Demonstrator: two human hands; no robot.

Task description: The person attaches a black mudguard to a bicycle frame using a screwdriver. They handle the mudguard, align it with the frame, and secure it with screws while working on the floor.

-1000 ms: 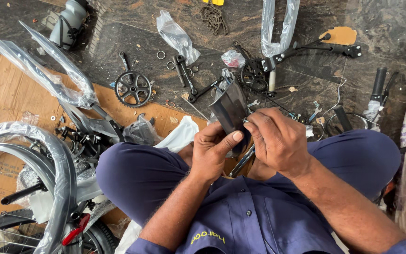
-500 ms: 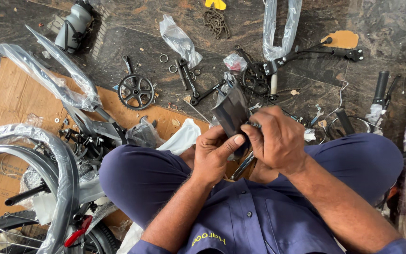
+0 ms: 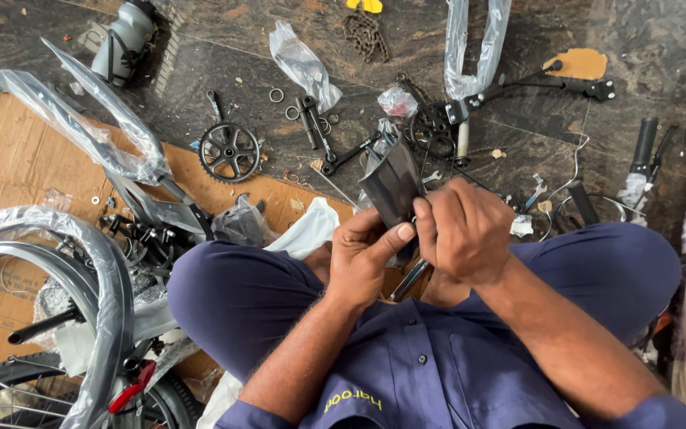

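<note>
- Both hands clasp a dark grey, curved plastic bicycle part (image 3: 392,187) above the lap: left hand (image 3: 367,256) thumb pressed to its lower edge, right hand (image 3: 464,229) fingers curled shut over its side.
- A slim silver metal tool (image 3: 408,280) pokes out below the hands.
- Beyond the knees, a black toothed chainring (image 3: 229,151) lies on the dark stone floor (image 3: 224,63), beside flattened brown cardboard (image 3: 17,171).

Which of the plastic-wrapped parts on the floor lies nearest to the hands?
The small crumpled bag, beside the black cluster above the hands; the other wrapped pieces lie farther off.
</note>
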